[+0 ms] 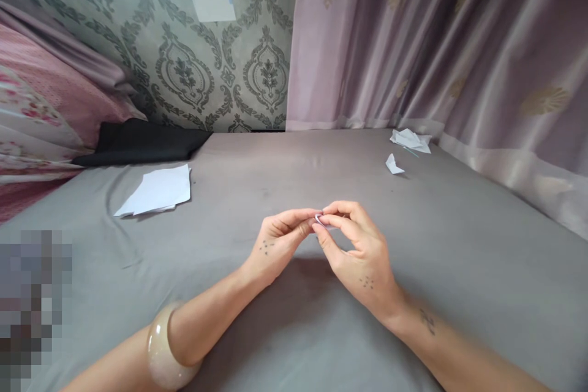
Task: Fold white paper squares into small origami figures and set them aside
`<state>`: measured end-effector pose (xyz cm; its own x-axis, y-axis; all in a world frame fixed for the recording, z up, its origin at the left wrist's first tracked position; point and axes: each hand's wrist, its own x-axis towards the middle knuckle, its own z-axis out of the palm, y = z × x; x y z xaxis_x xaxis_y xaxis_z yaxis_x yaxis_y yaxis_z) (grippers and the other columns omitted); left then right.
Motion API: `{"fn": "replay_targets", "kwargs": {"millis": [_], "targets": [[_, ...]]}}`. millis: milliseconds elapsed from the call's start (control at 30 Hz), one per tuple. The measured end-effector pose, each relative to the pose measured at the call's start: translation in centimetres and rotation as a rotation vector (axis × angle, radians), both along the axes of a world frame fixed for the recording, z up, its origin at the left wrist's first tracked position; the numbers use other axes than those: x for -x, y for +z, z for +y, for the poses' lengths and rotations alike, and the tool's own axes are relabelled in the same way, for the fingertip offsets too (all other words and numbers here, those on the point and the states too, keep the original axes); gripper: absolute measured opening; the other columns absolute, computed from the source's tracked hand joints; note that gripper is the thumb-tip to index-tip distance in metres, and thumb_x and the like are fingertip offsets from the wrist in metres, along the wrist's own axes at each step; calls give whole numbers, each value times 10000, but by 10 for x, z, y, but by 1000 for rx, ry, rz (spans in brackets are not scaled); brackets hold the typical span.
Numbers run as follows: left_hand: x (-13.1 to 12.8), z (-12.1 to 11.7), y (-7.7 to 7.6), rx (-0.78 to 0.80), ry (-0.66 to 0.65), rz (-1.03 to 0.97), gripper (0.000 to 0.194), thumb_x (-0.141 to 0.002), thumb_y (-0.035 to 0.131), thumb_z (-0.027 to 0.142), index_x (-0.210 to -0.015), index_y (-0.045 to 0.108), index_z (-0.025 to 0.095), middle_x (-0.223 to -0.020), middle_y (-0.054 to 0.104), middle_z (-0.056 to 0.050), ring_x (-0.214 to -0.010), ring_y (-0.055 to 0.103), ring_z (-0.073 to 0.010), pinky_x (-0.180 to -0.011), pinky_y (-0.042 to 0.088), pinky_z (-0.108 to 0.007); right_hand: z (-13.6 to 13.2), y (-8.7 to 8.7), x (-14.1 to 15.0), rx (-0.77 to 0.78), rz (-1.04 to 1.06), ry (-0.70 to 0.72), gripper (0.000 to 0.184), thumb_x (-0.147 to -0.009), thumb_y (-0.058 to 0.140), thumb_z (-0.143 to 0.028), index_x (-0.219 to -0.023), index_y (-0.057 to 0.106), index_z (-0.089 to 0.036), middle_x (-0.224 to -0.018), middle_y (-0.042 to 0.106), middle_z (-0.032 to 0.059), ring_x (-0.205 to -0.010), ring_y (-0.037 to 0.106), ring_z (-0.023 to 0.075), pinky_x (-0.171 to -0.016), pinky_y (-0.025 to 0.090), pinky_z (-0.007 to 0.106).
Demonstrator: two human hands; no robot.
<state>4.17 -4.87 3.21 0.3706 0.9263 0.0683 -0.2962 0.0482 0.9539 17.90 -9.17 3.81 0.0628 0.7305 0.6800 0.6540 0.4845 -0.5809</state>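
Observation:
A small folded piece of white paper point(318, 218) is pinched between both hands, raised a little above the grey sheet point(294, 177). My left hand point(281, 244) closes its thumb and forefinger on the paper's left side. On the other side, my right hand point(361, 251) grips it between thumb and fingertips. Most of the paper is hidden by the fingers, so its full shape cannot be made out.
Left of my hands lies a stack of white paper sheets point(163, 190), with a black cloth point(144, 142) behind it. A folded paper piece point(394, 165) stands at the far right, before a heap of white papers point(411, 139). Curtains point(367, 43) hang along the right.

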Motion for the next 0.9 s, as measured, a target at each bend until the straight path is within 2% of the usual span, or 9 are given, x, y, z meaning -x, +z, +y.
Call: {"fn": "replay_targets", "kwargs": {"millis": [133, 267, 367, 500, 600, 700, 767, 900], "targets": [[1, -2, 1, -109, 25, 60, 152, -765, 710, 257, -902, 753, 207, -933, 747, -37, -926, 677, -203, -876, 527, -319, -1, 3, 0, 26, -7, -12, 103, -852, 573, -151, -886, 654, -206, -975, 592, 48, -898, 586, 154, -803, 501, 311], [0, -2, 0, -143, 12, 95, 159, -773, 702, 253, -917, 751, 206, -930, 746, -39, -928, 675, -202, -878, 527, -315, 0, 5, -3, 87, -11, -29, 107, -875, 545, -188, -850, 646, -211, -989, 588, 53, -910, 588, 158, -796, 500, 310], [0, -1, -1, -110, -14, 94, 160, -766, 711, 269, -904, 751, 200, -909, 745, -44, -888, 675, -198, -849, 536, -317, 0, 6, -6, 97, -28, -50, 107, -886, 540, -218, -815, 621, -212, -974, 595, 49, -893, 593, 155, -776, 495, 301], [1, 0, -1, -34, -61, 76, 169, -759, 717, 291, -882, 749, 180, -871, 737, -52, -805, 664, -176, -811, 539, -316, 2, 7, -9, 110, -14, -28, 144, -893, 544, -262, -764, 582, -211, -884, 604, 28, -776, 585, 130, -696, 483, 268], [1, 3, 0, 71, -20, 21, 183, -737, 734, 317, -832, 743, 161, -830, 721, -53, -760, 646, -165, -779, 536, -322, 3, 7, -9, 175, 68, -6, 166, -900, 532, -306, -768, 579, -216, -795, 618, 11, -698, 577, 123, -672, 484, 265], [0, 4, 1, 162, 39, -60, 170, -715, 748, 327, -781, 729, 171, -794, 696, -30, -755, 620, -145, -761, 517, -304, 4, 7, -8, 238, 128, 20, 125, -866, 579, -339, -867, 614, -219, -782, 642, 8, -695, 593, 132, -667, 496, 266], [0, 4, 2, 155, 49, -56, 145, -720, 744, 317, -766, 725, 181, -786, 682, -20, -772, 598, -135, -747, 489, -271, 4, 7, -6, 260, 139, 49, 123, -840, 612, -335, -875, 628, -218, -783, 649, 6, -700, 598, 133, -667, 498, 263], [0, 3, 0, 73, 63, 13, 107, -751, 719, 296, -746, 715, 189, -724, 632, 7, -706, 517, -93, -669, 415, -211, 4, 8, -5, 295, 186, 64, 134, -851, 588, -300, -763, 637, -211, -711, 639, -8, -631, 578, 116, -629, 495, 244]]}}
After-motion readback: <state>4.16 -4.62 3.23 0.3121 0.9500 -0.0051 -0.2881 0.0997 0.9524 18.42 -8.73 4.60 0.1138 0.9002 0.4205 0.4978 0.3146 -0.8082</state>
